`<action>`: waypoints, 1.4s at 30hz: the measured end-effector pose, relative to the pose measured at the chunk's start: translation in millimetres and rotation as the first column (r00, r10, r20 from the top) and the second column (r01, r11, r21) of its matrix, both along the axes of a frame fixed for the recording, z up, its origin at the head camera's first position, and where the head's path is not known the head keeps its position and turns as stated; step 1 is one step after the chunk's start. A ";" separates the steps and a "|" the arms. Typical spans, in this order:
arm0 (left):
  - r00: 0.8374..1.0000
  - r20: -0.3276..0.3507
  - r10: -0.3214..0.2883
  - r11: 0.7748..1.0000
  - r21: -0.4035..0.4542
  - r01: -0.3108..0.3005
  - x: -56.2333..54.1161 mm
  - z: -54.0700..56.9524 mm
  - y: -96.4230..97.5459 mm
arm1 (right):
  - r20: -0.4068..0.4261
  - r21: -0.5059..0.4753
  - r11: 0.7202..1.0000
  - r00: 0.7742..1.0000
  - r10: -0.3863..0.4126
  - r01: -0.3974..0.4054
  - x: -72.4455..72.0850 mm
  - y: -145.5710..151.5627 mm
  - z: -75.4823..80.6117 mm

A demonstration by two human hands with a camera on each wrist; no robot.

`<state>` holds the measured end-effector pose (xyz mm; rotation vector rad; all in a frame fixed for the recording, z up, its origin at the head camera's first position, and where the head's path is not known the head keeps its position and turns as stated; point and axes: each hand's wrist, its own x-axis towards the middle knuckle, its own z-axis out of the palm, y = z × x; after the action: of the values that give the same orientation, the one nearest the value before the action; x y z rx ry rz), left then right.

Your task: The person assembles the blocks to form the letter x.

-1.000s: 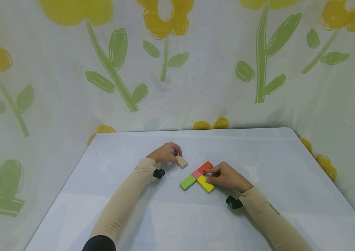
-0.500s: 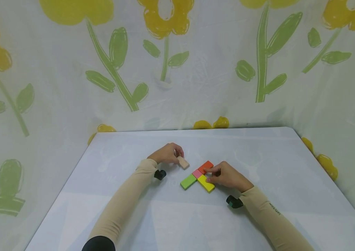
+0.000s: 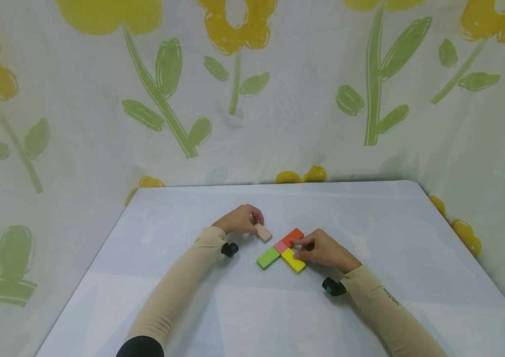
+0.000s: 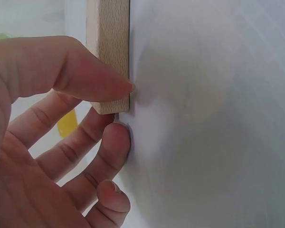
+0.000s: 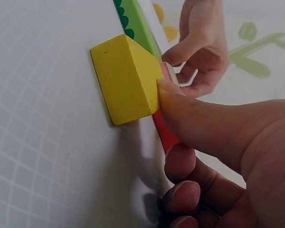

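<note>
My left hand [image 3: 240,219] pinches a plain wooden block [image 3: 263,233] near its end, just off the pink block's far-left side; the left wrist view shows the thumb across the wood [image 4: 115,38]. On the table, a small pink block [image 3: 281,246] touches a green block [image 3: 268,258], an orange-red block [image 3: 294,235] and a yellow block [image 3: 293,261], all lying flat. My right hand [image 3: 324,249] holds this group from the right, thumb against the yellow block and index finger at the orange-red one. Dark green scallops mark the green block's side [image 5: 127,21].
The white table [image 3: 217,317] carries the blocks near its middle. Behind it hangs a pale cloth [image 3: 297,124] printed with yellow flowers and green stems. Both forearms wear beige sleeves [image 3: 176,282], with a small black camera [image 3: 230,249] at each wrist.
My left hand has slid slightly right and nearer with the wooden block, closing part of the gap to the coloured group. My right hand and the coloured blocks stay in place.
</note>
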<state>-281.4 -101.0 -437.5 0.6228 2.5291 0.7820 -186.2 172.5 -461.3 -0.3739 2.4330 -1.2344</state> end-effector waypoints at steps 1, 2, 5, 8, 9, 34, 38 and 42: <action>1.000 -0.001 -0.005 1.000 0.000 0.005 0.2 -0.1 0.6 | -0.001 0.000 1.000 1.000 0.001 -0.001 -0.1 0.0 -0.1; 1.000 -0.001 -0.009 1.000 0.002 0.009 0.4 -0.4 1.0 | 0.001 0.000 1.000 1.000 -0.001 0.001 -0.1 0.1 0.1; 1.000 -0.008 -0.021 1.000 0.006 0.021 0.7 -1.3 2.5 | 0.002 -0.001 1.000 1.000 -0.003 0.003 -0.5 0.6 -0.4; 1.000 -0.011 -0.024 1.000 0.010 0.024 1.2 -1.7 3.7 | -0.005 -0.003 1.000 1.000 0.005 -0.005 -1.1 1.2 -1.1; 1.000 -0.010 -0.023 1.000 0.011 0.023 1.4 -1.6 4.2 | -0.005 -0.005 1.000 1.000 0.008 -0.008 -1.4 1.4 -1.5; 0.999 0.033 -0.021 1.000 -0.013 0.022 8.6 0.2 15.4 | 0.013 -0.018 1.000 1.000 0.001 0.000 -0.7 0.1 -0.5; 0.999 0.038 -0.022 1.000 -0.018 0.023 8.2 -1.1 16.5 | 0.008 -0.023 1.000 1.000 0.007 -0.007 -0.6 0.4 -0.5; 0.999 0.032 -0.024 1.000 -0.019 0.024 9.2 -1.3 17.4 | 0.007 -0.023 1.000 1.000 0.004 -0.004 -0.3 0.3 -0.9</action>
<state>-272.2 -83.7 -438.8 0.6280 2.4930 0.7525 -186.5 172.8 -462.2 -0.3798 2.4124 -1.2611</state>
